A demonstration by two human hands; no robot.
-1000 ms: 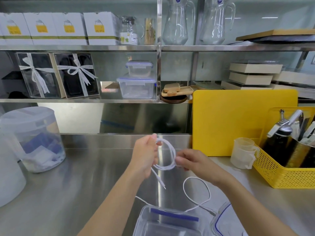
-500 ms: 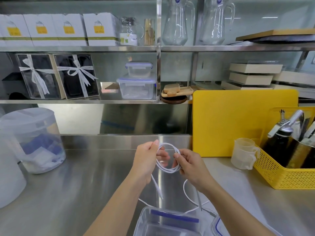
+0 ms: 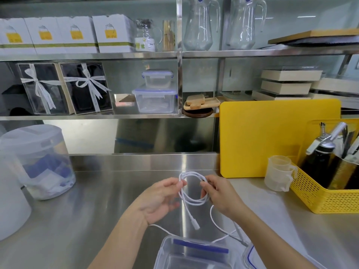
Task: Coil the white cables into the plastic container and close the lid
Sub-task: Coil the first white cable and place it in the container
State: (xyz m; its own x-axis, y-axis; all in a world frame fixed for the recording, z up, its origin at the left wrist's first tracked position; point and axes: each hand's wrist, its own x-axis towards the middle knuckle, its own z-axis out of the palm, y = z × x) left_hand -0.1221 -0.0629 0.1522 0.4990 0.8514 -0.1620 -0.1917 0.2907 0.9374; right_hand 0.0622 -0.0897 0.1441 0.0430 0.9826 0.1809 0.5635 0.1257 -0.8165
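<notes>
Both hands are pinching a coiled white cable [image 3: 191,193] above the steel worktop [image 3: 81,220], the left hand [image 3: 161,199] gripping its left side and the right hand [image 3: 219,195] its right, with the open plastic container [image 3: 194,255] sitting just below, under metal shelves [image 3: 116,55].

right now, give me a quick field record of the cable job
left hand: fingers pinch the coil's left side
right hand: fingers hold the coil's right side
white cable: looped in the air, plug end hanging, tail trailing on the steel counter
plastic container: open, at the near edge, contents unclear
lid: off, right of container
stage: coiling, nothing stowed yet
</notes>
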